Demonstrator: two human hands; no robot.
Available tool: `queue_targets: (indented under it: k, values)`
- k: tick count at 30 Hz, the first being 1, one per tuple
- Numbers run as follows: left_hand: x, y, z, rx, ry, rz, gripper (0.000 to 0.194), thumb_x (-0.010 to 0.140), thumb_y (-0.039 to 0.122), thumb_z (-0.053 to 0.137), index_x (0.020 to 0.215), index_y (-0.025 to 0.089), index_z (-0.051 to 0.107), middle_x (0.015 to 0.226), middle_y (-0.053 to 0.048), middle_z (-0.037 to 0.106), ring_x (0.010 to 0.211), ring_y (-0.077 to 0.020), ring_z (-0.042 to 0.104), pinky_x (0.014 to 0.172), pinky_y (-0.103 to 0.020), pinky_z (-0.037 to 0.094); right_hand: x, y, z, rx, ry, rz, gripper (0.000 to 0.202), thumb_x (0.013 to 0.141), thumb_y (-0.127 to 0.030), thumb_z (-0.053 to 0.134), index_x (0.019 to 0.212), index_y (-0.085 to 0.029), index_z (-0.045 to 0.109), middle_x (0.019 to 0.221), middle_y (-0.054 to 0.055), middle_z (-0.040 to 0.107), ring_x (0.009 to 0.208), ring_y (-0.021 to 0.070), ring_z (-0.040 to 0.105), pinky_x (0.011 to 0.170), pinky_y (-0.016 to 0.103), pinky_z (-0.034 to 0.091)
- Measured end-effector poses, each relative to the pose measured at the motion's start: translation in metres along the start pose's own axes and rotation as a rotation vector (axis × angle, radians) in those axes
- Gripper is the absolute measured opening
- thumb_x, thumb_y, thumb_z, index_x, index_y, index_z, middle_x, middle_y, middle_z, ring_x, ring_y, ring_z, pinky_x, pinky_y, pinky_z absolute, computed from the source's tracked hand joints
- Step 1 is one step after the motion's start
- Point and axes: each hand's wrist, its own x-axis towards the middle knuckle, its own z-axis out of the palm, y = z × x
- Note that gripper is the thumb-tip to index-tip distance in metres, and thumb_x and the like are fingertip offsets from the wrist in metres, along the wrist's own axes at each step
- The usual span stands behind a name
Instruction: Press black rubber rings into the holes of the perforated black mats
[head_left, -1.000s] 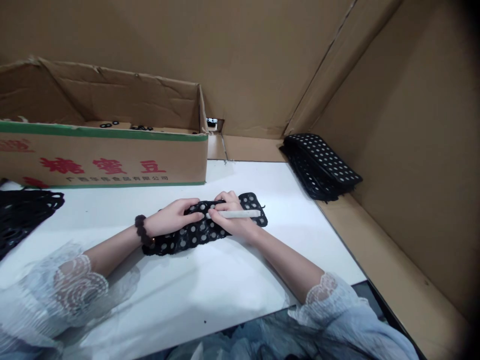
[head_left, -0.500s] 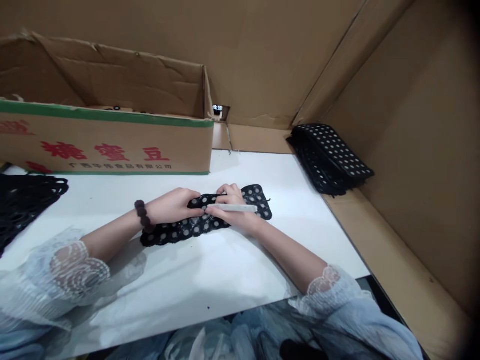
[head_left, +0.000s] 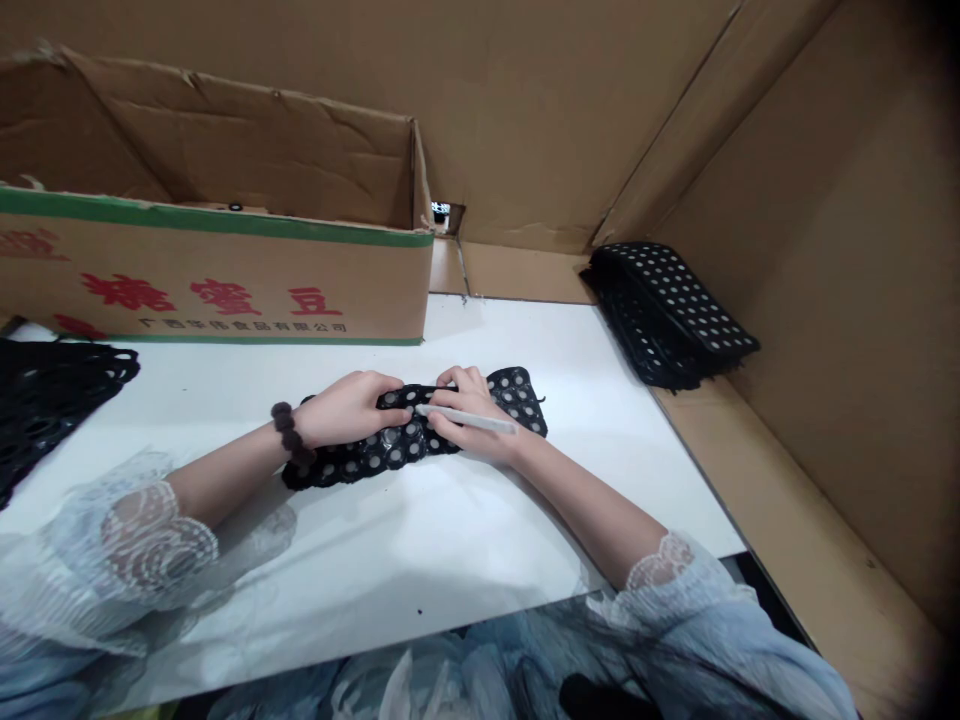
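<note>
A black strip with rows of pale round dots (head_left: 395,452) lies slantwise on the white table. My left hand (head_left: 349,408), with a dark beaded band at its wrist, grips the strip's upper left part between thumb and fingers. My right hand (head_left: 474,415) rests over the strip's right part, its fingers closed on a pale, slim, pen-like stick (head_left: 480,421). The stick's tip points left and meets the strip close to my left thumb; I cannot tell what sort of tool it is. Both hands hide parts of the strip.
A cardboard box (head_left: 285,285) with green edges and red lettering stands at the back left. Black openwork material (head_left: 52,410) lies at the left edge. More dotted black strips (head_left: 679,300) are stacked at the right, against cardboard walls (head_left: 810,270). The white table (head_left: 360,570) spreads in front.
The pen-like stick has tilted, its rear end now lower and its tip slightly higher. My right fingers have shifted slightly; my left hand keeps its hold. The whole view has moved a little.
</note>
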Motion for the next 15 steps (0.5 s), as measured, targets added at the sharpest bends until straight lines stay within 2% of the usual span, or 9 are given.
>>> queue_targets:
  k: [7,11,15]
  values:
    - [-0.003,0.007,0.011,-0.011,0.116,-0.005,0.019,0.076,0.032,0.043,0.071,0.017,0.053,0.064,0.002,0.057,0.06,-0.0139,0.05,0.056,-0.022,0.033,0.001,-0.013,0.009,-0.171,0.083,0.078,0.019,0.084,-0.029,0.038,0.081,-0.02,0.054,0.1,0.007,0.042,0.093,0.0201,0.033,0.082,0.034,0.031]
    - [-0.002,0.009,0.013,-0.034,0.107,0.04,0.019,0.076,0.03,0.042,0.075,0.016,0.054,0.068,0.002,0.058,0.062,-0.0138,0.05,0.057,-0.022,0.034,0.006,-0.017,0.014,-0.233,0.131,0.129,0.02,0.085,-0.029,0.037,0.082,-0.019,0.055,0.097,0.007,0.043,0.091,0.0206,0.034,0.08,0.033,0.031]
    - [-0.001,0.008,0.009,-0.011,0.117,0.067,0.02,0.078,0.033,0.041,0.071,0.016,0.049,0.065,0.002,0.055,0.06,-0.0136,0.05,0.056,-0.022,0.034,0.009,-0.016,0.009,-0.259,0.184,0.18,0.021,0.084,-0.029,0.038,0.08,-0.019,0.056,0.095,0.007,0.043,0.089,0.0208,0.034,0.079,0.033,0.03]
